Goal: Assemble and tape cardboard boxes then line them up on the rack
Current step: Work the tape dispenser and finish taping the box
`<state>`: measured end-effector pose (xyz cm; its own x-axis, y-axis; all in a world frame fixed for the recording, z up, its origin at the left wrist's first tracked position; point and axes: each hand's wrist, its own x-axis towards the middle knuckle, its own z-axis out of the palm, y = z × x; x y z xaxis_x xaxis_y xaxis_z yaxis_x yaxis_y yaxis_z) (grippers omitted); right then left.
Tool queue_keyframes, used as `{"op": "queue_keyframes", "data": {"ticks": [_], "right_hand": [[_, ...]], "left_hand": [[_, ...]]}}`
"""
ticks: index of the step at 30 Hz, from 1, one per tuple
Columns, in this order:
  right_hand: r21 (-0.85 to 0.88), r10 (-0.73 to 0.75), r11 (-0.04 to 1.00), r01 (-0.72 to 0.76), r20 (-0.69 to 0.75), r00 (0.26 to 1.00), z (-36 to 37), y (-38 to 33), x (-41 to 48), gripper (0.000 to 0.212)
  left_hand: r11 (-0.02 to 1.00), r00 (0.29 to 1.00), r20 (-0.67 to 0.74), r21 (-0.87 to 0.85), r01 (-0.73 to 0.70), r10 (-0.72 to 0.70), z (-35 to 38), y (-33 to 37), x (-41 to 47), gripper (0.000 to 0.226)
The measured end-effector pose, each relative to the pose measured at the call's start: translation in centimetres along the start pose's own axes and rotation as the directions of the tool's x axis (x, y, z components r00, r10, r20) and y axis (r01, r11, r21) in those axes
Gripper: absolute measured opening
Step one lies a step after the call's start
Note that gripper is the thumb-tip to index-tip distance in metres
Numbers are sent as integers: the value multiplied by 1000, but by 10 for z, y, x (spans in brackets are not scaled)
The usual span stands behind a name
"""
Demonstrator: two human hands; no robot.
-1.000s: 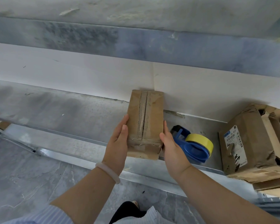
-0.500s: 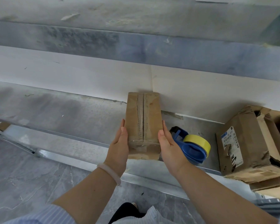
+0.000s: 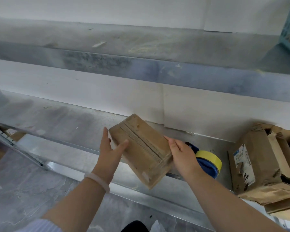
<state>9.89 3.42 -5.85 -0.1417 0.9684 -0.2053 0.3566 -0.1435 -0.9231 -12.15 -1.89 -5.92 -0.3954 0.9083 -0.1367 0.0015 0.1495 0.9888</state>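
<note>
1. Over the front edge of the rack shelf [image 3: 65, 123], a taped box [image 3: 141, 148] is tilted between both hands.
2. The left hand [image 3: 110, 148] has its grip clamped on the box's left side, thumb across the top.
3. The right hand [image 3: 182, 154] grips the right side, fingers seemingly curled under.
4. A tape dispenser [image 3: 208, 161] lies just beside the right hand, with a torn carton [image 3: 258, 164] farther right.
</note>
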Motion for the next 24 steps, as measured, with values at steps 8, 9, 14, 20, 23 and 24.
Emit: {"op": "queue_keyframes", "data": {"ticks": [8,9,14,20,23,24], "right_hand": [[-203,-116,976,83,-159,980,22,-1,-41,87],[-252,-156,961,114,-154,976,30,0,-50,93],[-469,-154,880,78,-125,980,49,0,-43,81],[-650,-403,708,276,-51,914,32,-18,-18,55],[-649,-433,665,370,68,899,26,-23,-6,37],[-639,-447,661,393,86,891,26,-24,-3,33]], "left_hand": [[960,996,49,264,-91,80,-23,1,37,75],[955,995,46,276,-103,94,-25,-1,38,74],[912,977,-10,359,-197,215,-37,-12,30,67],[898,970,61,366,-243,237,-65,-15,32,44],[937,981,99,292,-190,169,-76,-3,53,47],[955,982,148,255,-154,119,-77,2,61,53]]}}
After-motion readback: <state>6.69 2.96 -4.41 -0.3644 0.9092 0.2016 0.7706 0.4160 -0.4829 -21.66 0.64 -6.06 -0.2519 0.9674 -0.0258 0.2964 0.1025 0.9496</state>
